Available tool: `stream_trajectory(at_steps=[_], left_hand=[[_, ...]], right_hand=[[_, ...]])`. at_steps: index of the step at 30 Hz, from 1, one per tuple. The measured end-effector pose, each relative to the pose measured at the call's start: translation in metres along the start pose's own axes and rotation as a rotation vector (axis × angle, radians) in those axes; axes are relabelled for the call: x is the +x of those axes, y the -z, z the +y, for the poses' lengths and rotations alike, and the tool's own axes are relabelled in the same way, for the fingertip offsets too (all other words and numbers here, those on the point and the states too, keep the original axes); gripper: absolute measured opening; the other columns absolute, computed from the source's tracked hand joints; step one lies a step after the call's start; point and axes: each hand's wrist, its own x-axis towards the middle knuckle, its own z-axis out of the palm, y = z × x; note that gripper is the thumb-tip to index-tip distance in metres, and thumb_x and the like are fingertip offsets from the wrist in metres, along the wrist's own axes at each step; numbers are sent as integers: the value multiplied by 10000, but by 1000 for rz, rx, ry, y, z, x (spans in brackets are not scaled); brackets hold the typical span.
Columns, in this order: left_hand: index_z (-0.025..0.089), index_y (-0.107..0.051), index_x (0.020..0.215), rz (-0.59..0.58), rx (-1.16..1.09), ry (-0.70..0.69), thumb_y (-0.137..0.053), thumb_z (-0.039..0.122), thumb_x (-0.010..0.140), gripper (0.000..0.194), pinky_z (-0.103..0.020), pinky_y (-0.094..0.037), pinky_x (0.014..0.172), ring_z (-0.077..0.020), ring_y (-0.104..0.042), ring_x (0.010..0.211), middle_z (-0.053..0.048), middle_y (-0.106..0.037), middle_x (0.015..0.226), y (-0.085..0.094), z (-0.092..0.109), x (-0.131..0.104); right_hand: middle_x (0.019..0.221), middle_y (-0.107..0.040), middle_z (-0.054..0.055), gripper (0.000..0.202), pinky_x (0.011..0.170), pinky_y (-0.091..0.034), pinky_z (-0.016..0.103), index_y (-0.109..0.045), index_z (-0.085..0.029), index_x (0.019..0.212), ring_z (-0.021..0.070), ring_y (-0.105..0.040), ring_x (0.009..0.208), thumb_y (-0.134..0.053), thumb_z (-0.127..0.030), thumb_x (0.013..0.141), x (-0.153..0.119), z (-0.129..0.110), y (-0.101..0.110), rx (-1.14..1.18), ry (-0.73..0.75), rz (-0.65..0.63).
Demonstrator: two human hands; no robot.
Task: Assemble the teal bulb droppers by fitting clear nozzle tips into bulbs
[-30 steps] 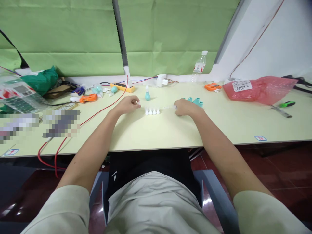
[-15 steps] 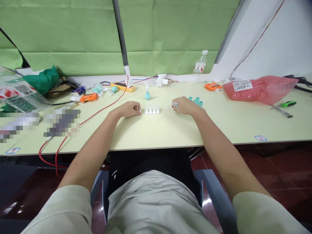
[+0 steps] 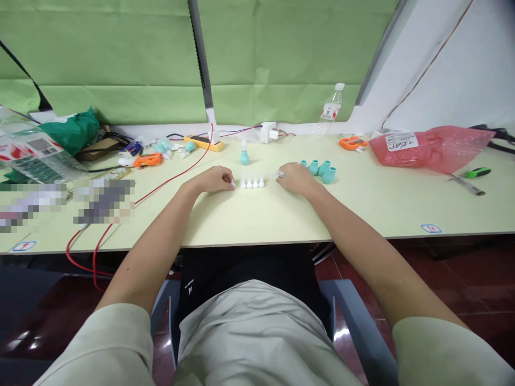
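A row of small white cone-tipped pieces (image 3: 252, 184) stands on the table between my hands. My left hand (image 3: 217, 179) is at the row's left end, fingers closed on one more white cone-tipped piece (image 3: 233, 184). To the right of the row, my right hand (image 3: 295, 177) has its fingertips pinched on a small clear piece (image 3: 281, 174), low over the table. Several teal rubber bulbs (image 3: 329, 175) lie just beyond my right hand. Behind the row, a teal bulb with a whitish tip (image 3: 244, 155) stands upright.
At the back are a yellow multimeter-like device (image 3: 204, 143), white plug adapters (image 3: 269, 132) and a clear bottle (image 3: 330, 110). Orange tools (image 3: 353, 143), a pink bag (image 3: 426, 149) and a green-handled screwdriver (image 3: 477, 172) lie right. A red cable (image 3: 173, 178) crosses the left side.
My right hand has shifted left toward the white row, with its clear piece, uncovering more of the teal bulbs. My left hand has stayed nearly in place.
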Motion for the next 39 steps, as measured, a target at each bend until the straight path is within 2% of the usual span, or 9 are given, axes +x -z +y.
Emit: stream_trajectory(at_steps=[10,18,26,39], left_hand=[[223,-745,867,3,-7,-41,-753,383,701,230,-304,-507,682,-207,-696,806,-39,-767,899,-4,13,-3],[220,-758,881,1,-3,-59,-758,404,717,246,-307,-509,699,-202,-692,803,-39,-768,897,-7,15,-2],[216,-761,879,35,21,-42,-753,371,700,237,-294,-516,678,-203,-696,790,-43,-769,887,-6,16,-2],[225,-783,899,25,1,-44,-770,370,682,261,-306,-531,697,-212,-704,804,-44,-778,897,-7,15,0]], right_hand=[[1258,-675,236,330,886,-501,391,-695,-106,1186,350,-661,1120,-495,-266,978,4,-5,-6,-53,-11,-14],[1199,-699,227,312,805,-519,368,-716,-125,1161,337,-691,1051,-519,-255,957,5,7,-3,-11,-98,-69],[1203,-697,235,318,832,-520,395,-713,-120,1165,354,-687,1079,-505,-266,974,8,13,-5,6,-134,-44],[1218,-704,217,329,853,-505,364,-730,-140,1168,323,-677,1074,-495,-248,964,15,15,-11,28,-155,-1]])
